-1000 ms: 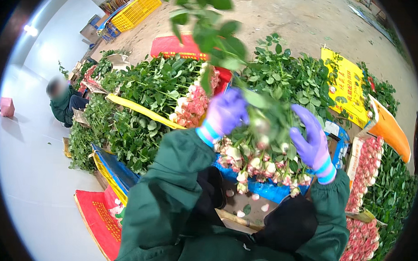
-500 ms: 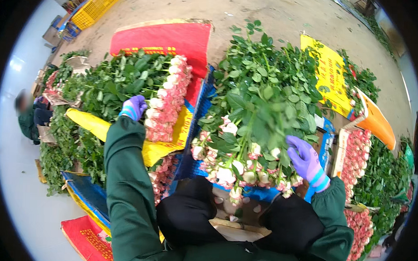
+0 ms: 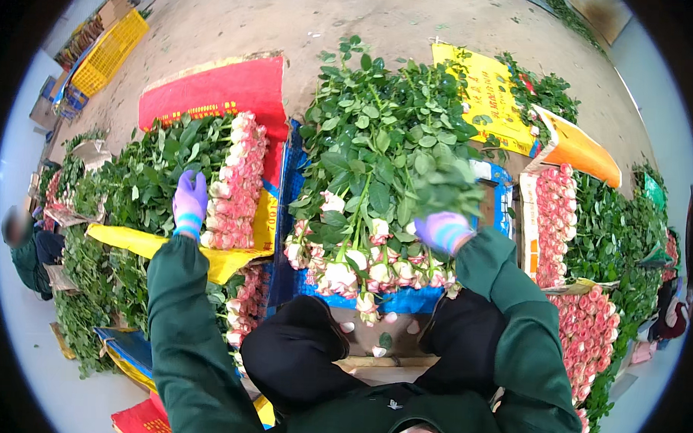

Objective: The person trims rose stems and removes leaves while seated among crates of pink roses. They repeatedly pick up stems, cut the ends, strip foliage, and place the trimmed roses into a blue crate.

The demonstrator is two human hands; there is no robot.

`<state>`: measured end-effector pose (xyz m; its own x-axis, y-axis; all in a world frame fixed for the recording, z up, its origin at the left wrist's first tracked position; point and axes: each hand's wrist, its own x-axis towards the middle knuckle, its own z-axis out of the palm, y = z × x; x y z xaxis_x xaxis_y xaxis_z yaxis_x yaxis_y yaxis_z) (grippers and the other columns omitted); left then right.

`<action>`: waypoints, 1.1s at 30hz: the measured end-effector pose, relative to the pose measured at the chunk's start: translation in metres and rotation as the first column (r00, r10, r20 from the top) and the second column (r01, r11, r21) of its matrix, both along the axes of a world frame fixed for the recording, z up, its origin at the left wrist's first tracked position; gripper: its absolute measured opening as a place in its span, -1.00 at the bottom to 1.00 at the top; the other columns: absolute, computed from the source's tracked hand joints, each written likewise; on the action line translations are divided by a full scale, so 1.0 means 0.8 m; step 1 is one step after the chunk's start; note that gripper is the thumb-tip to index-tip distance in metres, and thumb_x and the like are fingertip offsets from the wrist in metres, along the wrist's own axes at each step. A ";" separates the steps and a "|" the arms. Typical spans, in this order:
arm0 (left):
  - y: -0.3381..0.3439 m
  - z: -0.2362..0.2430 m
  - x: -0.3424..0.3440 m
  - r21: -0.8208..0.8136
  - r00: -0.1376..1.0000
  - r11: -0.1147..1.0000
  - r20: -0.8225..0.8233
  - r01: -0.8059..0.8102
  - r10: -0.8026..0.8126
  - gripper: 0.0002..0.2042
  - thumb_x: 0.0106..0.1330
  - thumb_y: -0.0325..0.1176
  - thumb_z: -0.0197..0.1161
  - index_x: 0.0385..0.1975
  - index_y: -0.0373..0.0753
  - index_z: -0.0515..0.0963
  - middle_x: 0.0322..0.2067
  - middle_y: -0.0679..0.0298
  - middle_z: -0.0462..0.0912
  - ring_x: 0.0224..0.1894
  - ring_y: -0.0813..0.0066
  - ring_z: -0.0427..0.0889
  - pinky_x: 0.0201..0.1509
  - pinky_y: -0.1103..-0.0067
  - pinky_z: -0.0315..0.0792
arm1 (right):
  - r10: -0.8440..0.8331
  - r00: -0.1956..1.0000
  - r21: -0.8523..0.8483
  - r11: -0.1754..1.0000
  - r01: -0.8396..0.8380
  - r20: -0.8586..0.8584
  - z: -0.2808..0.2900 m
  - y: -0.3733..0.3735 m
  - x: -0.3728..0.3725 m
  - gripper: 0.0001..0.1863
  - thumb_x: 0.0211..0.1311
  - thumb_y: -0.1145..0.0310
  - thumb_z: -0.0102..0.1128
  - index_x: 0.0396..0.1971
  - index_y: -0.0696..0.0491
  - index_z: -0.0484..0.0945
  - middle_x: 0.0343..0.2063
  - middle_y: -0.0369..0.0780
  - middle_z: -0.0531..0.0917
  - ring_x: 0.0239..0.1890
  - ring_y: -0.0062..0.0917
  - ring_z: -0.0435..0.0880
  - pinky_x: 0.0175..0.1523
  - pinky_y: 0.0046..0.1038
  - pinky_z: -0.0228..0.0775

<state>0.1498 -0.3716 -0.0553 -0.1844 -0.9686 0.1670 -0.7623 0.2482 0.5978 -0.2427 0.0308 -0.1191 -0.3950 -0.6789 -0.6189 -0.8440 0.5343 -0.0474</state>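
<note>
My left hand [image 3: 189, 203], in a purple glove with a striped cuff, reaches into leafy stems [image 3: 161, 160] beside a packed column of pink rose heads [image 3: 230, 205] on the left; its fingers point forward, apart. My right hand [image 3: 442, 229], gloved alike, is at the right side of the middle pile of loose roses [image 3: 341, 273], among motion-blurred leaves [image 3: 447, 186]; whether its fingers grip a stem is unclear. The middle pile's white-pink heads point toward me, over a blue sheet [image 3: 411, 301].
Rose bundles [image 3: 556, 216] on orange-edged card flank the right. Red [image 3: 206, 89] and yellow [image 3: 473, 83] sheets lie beyond the piles. A yellow crate [image 3: 108, 52] stands back left. A co-worker [image 3: 28, 259] sits far left; another person [image 3: 667, 312] is partly visible far right.
My left hand has left the middle roses for the left bundle. My right hand has moved lower. The raised, blurred leafy stems have come down onto the middle pile. The view has shifted.
</note>
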 end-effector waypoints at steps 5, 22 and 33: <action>0.204 0.101 -0.042 0.015 0.749 0.897 -0.556 0.442 -0.360 -0.66 0.39 -0.46 0.03 0.14 -0.34 0.32 -0.10 0.23 0.57 -0.33 0.66 0.54 -0.28 0.75 0.43 | -0.519 0.684 -0.052 0.777 0.628 0.513 0.009 0.053 0.014 -0.32 0.18 -0.11 0.00 -0.13 0.34 0.42 -0.39 -0.04 0.62 -0.51 -0.40 0.65 -0.38 -0.33 0.50; 0.439 0.096 -0.142 0.025 0.483 0.782 -0.798 0.623 -0.360 -0.71 0.40 -0.43 0.01 0.08 -0.36 0.37 -0.15 0.17 0.58 -0.38 0.62 0.57 -0.33 0.74 0.46 | -0.329 0.620 -0.079 0.841 0.536 0.713 0.092 0.077 0.049 -0.58 0.24 0.01 0.08 -0.45 0.11 0.63 -0.62 -0.24 0.66 -0.73 -0.65 0.49 -0.60 -0.54 0.31; 0.441 0.075 -0.146 0.051 0.475 0.791 -0.822 0.610 -0.314 -0.71 0.38 -0.39 0.07 0.05 -0.33 0.42 -0.24 0.26 0.63 -0.43 0.67 0.54 -0.39 0.76 0.41 | -0.266 0.365 -0.172 0.547 0.819 0.892 0.112 0.109 0.137 -0.80 0.18 0.35 0.22 -0.20 0.05 0.53 -0.46 -0.34 0.59 -0.42 -0.69 0.57 -0.48 -0.56 0.44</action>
